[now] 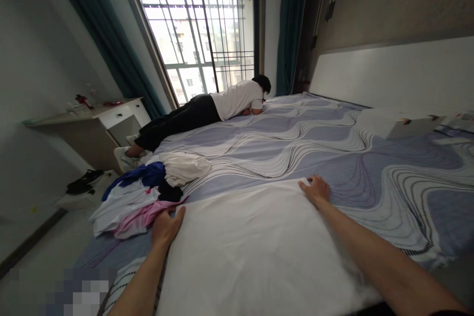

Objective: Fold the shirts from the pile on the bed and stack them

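Note:
A white cloth [252, 242] lies spread flat on the near side of the bed, fairly smooth, its near edge running out of view. At its far left corner, my left hand [165, 227] pinches the edge between thumb and fingers. My right hand [317, 189] grips the far right corner in the same way. Just beyond my left hand is a pile of clothes [126, 202] in white, blue, pink, black and cream. What kind of cloth I hold cannot be made out.
The bed [266, 158] has a blue-grey sheet with wavy lines. A person [237, 100] lies across its far side. A white box [392, 123] sits near the headboard [392, 69]. At left stand a desk [81, 133] and, on the floor, a box with a black item [84, 182].

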`<action>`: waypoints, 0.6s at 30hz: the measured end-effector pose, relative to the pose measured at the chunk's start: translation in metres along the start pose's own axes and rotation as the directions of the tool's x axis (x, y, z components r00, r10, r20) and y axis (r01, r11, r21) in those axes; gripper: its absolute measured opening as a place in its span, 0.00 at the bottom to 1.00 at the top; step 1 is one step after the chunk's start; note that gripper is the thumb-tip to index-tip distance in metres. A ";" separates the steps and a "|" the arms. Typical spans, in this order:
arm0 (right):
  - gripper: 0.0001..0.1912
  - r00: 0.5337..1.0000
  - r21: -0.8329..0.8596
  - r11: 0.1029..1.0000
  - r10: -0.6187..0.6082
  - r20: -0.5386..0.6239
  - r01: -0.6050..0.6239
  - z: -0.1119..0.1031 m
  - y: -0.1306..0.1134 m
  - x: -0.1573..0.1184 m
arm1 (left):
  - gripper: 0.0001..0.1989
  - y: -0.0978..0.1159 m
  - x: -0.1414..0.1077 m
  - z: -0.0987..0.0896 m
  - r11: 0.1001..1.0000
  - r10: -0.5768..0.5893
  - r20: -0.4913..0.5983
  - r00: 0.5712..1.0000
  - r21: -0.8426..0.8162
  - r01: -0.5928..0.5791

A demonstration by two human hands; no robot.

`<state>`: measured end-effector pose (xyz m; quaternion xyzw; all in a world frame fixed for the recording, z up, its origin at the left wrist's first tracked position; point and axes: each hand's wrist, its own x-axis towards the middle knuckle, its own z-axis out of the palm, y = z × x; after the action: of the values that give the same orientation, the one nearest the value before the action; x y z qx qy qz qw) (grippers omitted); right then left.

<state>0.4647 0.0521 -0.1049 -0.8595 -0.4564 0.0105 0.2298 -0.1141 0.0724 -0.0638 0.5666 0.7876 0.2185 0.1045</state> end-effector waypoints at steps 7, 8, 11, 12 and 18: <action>0.16 0.999 0.038 0.999 0.023 0.027 -0.024 0.004 0.005 0.014 | 0.27 -0.005 0.010 0.005 0.998 -0.049 0.006 0.999 0.033 0.048; 0.16 0.999 0.038 0.999 0.018 0.028 -0.019 0.003 0.004 0.015 | 0.27 -0.005 0.011 0.006 0.998 -0.049 0.005 0.999 0.041 0.049; 0.17 0.999 0.038 0.999 -0.013 0.038 0.012 0.001 0.004 0.012 | 0.26 -0.003 0.008 0.006 0.998 -0.029 0.007 1.000 0.060 0.029; 0.18 0.998 0.039 0.999 -0.032 0.046 0.030 -0.001 0.005 0.009 | 0.26 -0.002 0.005 0.005 0.998 -0.019 0.009 1.000 0.063 0.018; 0.29 0.981 0.058 0.989 -0.145 0.129 0.139 -0.024 0.025 -0.020 | 0.36 -0.002 -0.019 -0.009 0.995 0.073 -0.002 0.997 0.068 -0.072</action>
<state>0.4780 0.0146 -0.0977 -0.8163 -0.5305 0.0626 0.2198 -0.1132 0.0523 -0.0585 0.5975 0.7737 0.1967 0.0757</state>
